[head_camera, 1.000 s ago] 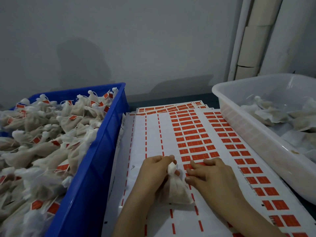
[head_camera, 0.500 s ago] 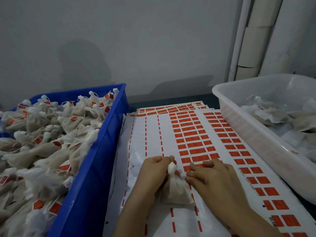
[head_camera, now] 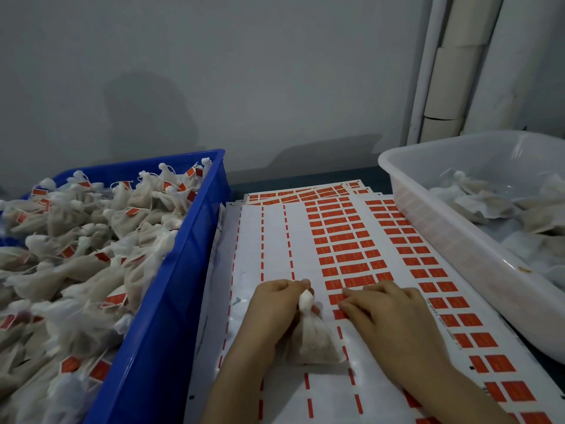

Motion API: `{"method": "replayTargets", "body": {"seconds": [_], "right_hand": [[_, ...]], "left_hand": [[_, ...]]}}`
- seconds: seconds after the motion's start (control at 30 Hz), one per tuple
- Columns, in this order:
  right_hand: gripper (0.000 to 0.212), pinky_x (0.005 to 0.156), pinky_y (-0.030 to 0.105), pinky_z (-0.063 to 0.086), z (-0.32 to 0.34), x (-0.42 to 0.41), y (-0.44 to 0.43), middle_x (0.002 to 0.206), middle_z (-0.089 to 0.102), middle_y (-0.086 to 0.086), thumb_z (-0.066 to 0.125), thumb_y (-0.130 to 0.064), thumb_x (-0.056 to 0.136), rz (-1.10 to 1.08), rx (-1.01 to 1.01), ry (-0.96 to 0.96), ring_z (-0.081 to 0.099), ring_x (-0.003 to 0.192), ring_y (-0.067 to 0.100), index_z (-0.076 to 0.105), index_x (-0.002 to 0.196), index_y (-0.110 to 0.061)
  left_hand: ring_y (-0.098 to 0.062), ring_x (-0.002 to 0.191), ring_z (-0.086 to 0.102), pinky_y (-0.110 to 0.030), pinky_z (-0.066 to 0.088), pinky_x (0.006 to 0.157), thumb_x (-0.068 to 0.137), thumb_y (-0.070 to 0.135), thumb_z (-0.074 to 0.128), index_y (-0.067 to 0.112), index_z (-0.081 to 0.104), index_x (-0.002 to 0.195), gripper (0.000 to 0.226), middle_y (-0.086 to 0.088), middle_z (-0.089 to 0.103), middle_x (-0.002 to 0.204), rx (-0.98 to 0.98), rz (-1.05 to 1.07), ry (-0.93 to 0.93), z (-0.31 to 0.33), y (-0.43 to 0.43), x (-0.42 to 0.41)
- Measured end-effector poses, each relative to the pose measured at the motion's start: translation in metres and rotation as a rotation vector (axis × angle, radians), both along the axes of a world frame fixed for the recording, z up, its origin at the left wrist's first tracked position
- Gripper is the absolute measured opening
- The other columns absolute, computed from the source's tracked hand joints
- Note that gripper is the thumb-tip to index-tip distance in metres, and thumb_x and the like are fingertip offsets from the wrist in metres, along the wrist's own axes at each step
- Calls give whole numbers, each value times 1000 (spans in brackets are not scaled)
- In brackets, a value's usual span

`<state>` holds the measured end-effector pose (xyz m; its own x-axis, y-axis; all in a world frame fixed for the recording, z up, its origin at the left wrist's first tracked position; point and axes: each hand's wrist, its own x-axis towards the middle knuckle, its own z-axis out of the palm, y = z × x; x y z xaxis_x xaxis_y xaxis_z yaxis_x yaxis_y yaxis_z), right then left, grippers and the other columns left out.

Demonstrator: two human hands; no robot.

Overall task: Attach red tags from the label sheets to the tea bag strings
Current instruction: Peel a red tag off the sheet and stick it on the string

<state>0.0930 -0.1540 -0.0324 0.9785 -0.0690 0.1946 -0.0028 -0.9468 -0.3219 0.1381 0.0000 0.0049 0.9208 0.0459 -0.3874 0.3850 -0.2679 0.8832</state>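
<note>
Tea bag (head_camera: 312,341), 1 pc: lower centre, lying on label sheets (head_camera: 275,240), knotted top pinched by left hand (head_camera: 275,304). Right hand (head_camera: 388,310): just beside bag, fingers near-straight, tips resting on red tags (head_camera: 348,249). Blue crate (head_camera: 171,301), left of frame: tagged bags (head_camera: 76,240), heaped. White tub (head_camera: 443,228), right of frame: untagged bags (head_camera: 489,206).

The light is dim and soft, a bit gray-blue. A big fuzzy shadow falls on the wall (head_camera: 214,81). Everything looks a little blurry. The pipes (head_camera: 452,71) lean near the right edge.
</note>
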Motion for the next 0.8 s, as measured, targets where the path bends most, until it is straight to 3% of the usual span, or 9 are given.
{"method": "replayTargets", "body": {"seconds": [0.17, 0.37, 0.47, 0.57, 0.7, 0.8], "right_hand": [[32, 97, 20, 24, -2, 1, -6, 127, 49, -30, 42, -60, 85, 31, 69, 31, 38, 115, -3, 56, 113, -54], [43, 104, 29, 20, -2, -1, -1, 129, 46, -34, 44, -72, 75, 61, 20, 61, 35, 122, -1, 56, 112, -54], [40, 105, 30, 19, -2, -1, -1, 128, 48, -33, 49, -71, 74, 45, 62, 54, 34, 121, -1, 61, 107, -52], [37, 106, 31, 19, -3, -1, 2, 128, 48, -32, 52, -69, 74, 18, 84, 59, 34, 122, 0, 63, 104, -50], [35, 107, 31, 22, -5, -1, 6, 128, 48, -31, 53, -67, 75, -21, 109, 60, 34, 122, 2, 63, 103, -51], [34, 108, 29, 20, -4, 1, 7, 128, 49, -32, 51, -65, 77, -8, 93, 62, 34, 123, 0, 62, 106, -51]], "left_hand": [[-12, 70, 58, -12, 43, 49, 91, 34, 59, 19, 64, 102, 19, 10, 58, 80, 0, -6, 6, 0, 0, 0], [-11, 66, 55, -10, 45, 49, 94, 29, 55, 14, 61, 103, 18, 7, 57, 80, -26, -41, 5, 0, 0, -1], [-11, 64, 55, -7, 44, 44, 95, 28, 53, 13, 60, 102, 18, 3, 61, 82, -70, -62, 10, 1, 0, -3], [-11, 67, 57, -15, 51, 54, 94, 31, 54, 13, 62, 105, 23, 1, 64, 88, -46, -62, 5, 0, 1, -3], [-10, 67, 57, -6, 41, 39, 92, 33, 56, 17, 64, 105, 22, 12, 57, 78, -10, -29, -7, 3, -1, -4], [-12, 70, 57, -9, 43, 46, 92, 35, 56, 17, 64, 108, 25, 10, 60, 84, 25, -27, -16, 2, -2, -3]]}}
